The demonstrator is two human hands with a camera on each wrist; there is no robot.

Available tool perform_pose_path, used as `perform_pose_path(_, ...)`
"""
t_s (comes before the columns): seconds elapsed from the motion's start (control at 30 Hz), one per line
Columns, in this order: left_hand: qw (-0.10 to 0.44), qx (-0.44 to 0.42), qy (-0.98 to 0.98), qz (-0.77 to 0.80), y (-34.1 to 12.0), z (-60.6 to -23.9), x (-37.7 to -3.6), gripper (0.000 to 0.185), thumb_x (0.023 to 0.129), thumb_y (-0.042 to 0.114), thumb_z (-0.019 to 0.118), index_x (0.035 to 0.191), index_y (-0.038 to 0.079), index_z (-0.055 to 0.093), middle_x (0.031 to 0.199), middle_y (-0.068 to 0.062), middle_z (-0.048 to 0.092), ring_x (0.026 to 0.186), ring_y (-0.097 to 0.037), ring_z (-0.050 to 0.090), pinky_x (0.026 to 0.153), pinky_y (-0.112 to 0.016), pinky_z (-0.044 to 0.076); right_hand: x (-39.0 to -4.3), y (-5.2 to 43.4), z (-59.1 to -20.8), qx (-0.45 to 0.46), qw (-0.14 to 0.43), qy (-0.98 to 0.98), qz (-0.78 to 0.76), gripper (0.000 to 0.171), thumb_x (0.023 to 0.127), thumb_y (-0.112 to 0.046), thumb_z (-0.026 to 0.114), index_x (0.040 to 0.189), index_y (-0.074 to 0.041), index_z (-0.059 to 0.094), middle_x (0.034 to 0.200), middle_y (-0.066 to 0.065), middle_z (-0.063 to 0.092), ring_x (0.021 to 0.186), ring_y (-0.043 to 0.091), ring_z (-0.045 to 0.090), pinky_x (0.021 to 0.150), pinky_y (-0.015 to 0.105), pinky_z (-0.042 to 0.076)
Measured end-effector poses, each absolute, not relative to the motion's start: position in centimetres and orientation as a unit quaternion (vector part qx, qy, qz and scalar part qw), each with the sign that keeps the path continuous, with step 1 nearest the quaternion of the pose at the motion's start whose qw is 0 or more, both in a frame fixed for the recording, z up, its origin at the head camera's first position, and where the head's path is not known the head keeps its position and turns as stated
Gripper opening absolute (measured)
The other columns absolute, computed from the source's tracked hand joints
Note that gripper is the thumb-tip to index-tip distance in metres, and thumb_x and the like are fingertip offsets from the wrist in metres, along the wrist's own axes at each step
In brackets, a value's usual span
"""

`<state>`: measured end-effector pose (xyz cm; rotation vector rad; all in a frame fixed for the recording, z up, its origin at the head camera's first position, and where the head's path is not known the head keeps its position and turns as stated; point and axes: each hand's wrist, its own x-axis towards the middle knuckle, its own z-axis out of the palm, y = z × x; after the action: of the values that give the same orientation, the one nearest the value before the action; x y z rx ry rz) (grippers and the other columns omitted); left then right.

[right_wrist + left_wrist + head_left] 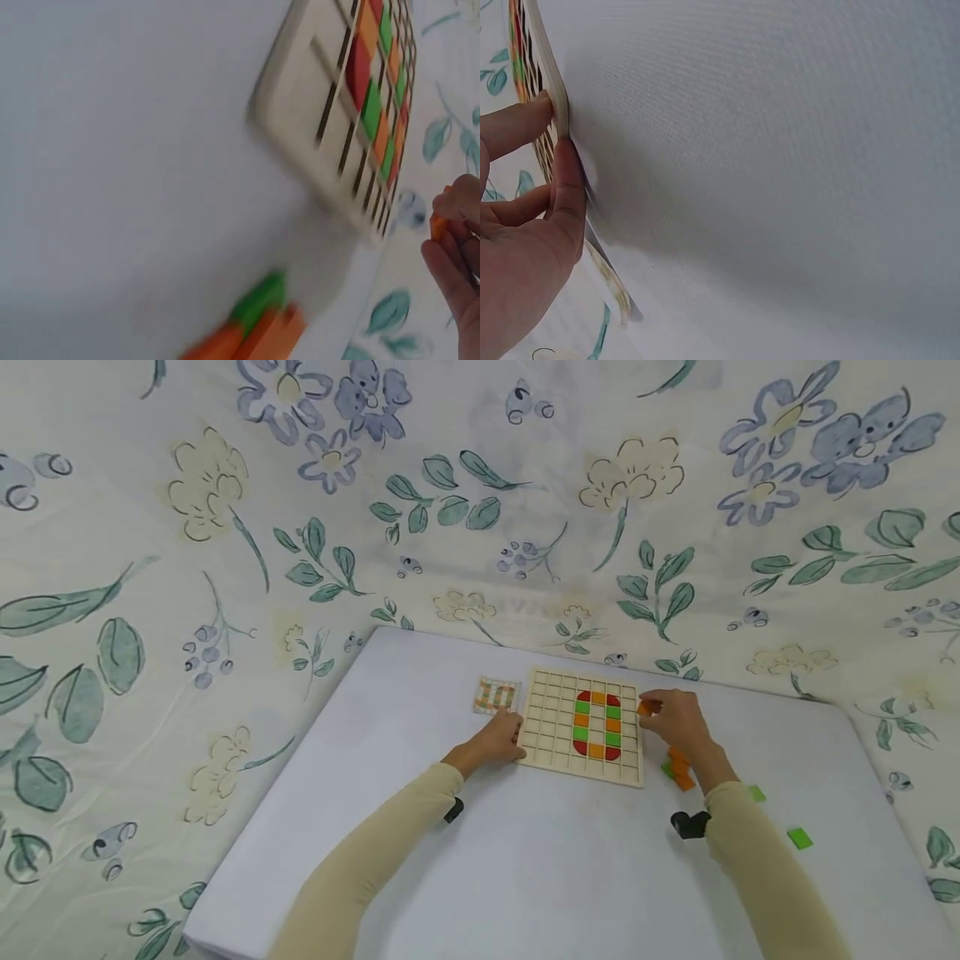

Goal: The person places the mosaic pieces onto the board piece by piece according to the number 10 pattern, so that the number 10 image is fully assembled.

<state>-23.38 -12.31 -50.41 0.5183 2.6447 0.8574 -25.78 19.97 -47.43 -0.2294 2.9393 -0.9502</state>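
A square wooden grid board [546, 727] lies on the table, with red, orange and green tiles [613, 725] forming an upright ring in its right half. At the board's left edge, my left hand [491, 742] grips the rim between thumb and fingers; the left wrist view shows the fingertips [544, 105] on the rim. My right hand [682, 720] is beside the board's right edge and pinches an orange tile [436, 225] between thumb and fingertips. Near the left fingers is a small checked pattern card [486, 697], partly covered by the hand.
A small pile of orange and green tiles [681, 770] lies under my right wrist. Two light green tiles, one partly behind the sleeve and one farther out [799, 838], lie to the right on the white table [540, 868]. Floral cloth [480, 552] hangs behind the table.
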Motion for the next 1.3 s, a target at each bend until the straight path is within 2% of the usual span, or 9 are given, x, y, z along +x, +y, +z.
perform_pose_path(0.33, 0.159, 0.173, 0.926, 0.296, -12.5, -50.6, -23.1, 0.054, 0.087, 0.011, 0.074, 0.129, -0.008, 0.047, 0.11, -0.012, 0.043, 0.095, -0.019, 0.043, 0.082, -0.032, 0.042, -30.1, 11.7, -48.3, -0.172, 0.016, 0.936, -0.305, 0.037, 0.083, -0.005, 0.073, 0.118, 0.006, 0.067, 0.109, 0.02, 0.068, 0.095, 0.031, 0.062, 0.084, 0.043, 0.052)
perform_pose_path(0.53, 0.158, 0.157, 0.931, 0.289, -12.7, -50.3, -23.0, 0.055, 0.085, 0.01, 0.075, 0.13, -0.006, 0.047, 0.113, -0.013, 0.043, 0.094, -0.019, 0.044, 0.086, -0.032, 0.042, -31.6, 8.4, -48.5, -0.209, 0.051, 0.924, -0.316, 0.039, 0.086, -0.009, 0.073, 0.121, 0.004, 0.065, 0.112, 0.019, 0.067, 0.099, 0.03, 0.063, 0.084, 0.042, 0.052)
perform_pose_path(0.73, 0.174, 0.161, 0.928, 0.287, -12.2, -49.9, -22.7, 0.055, 0.086, 0.012, 0.074, 0.13, -0.006, 0.047, 0.111, -0.011, 0.042, 0.092, -0.018, 0.044, 0.083, -0.03, 0.043, -32.0, 6.9, -49.0, -0.199, 0.066, 0.927, -0.31, 0.037, 0.086, -0.007, 0.073, 0.121, 0.003, 0.066, 0.113, 0.018, 0.067, 0.1, 0.03, 0.062, 0.086, 0.041, 0.051)
perform_pose_path(0.93, 0.169, 0.174, 0.936, 0.255, -12.0, -49.7, -22.7, 0.058, 0.087, 0.012, 0.074, 0.132, -0.007, 0.045, 0.121, -0.017, 0.045, 0.1, -0.019, 0.045, 0.087, -0.03, 0.045, -31.9, 5.9, -49.6, -0.222, 0.065, 0.926, -0.298, 0.036, 0.089, -0.006, 0.067, 0.123, 0.003, 0.065, 0.119, 0.019, 0.065, 0.102, 0.031, 0.063, 0.083, 0.04, 0.052)
perform_pose_path(1.17, 0.167, 0.176, 0.934, 0.263, -12.0, -49.6, -22.7, 0.055, 0.085, 0.011, 0.075, 0.129, -0.007, 0.046, 0.119, -0.017, 0.044, 0.1, -0.02, 0.046, 0.088, -0.032, 0.045, -32.2, 5.7, -49.9, -0.259, 0.025, 0.916, -0.305, 0.031, 0.083, -0.003, 0.068, 0.113, 0.004, 0.07, 0.11, 0.02, 0.068, 0.095, 0.031, 0.064, 0.077, 0.039, 0.053)
perform_pose_path(1.3, 0.172, 0.173, 0.933, 0.265, -12.1, -49.7, -22.7, 0.054, 0.085, 0.01, 0.076, 0.127, -0.007, 0.047, 0.116, -0.015, 0.044, 0.097, -0.018, 0.045, 0.084, -0.03, 0.045, -32.2, 5.4, -49.9, -0.245, 0.051, 0.918, -0.306, 0.033, 0.087, -0.005, 0.068, 0.119, 0.004, 0.067, 0.118, 0.021, 0.065, 0.106, 0.033, 0.062, 0.085, 0.043, 0.051)
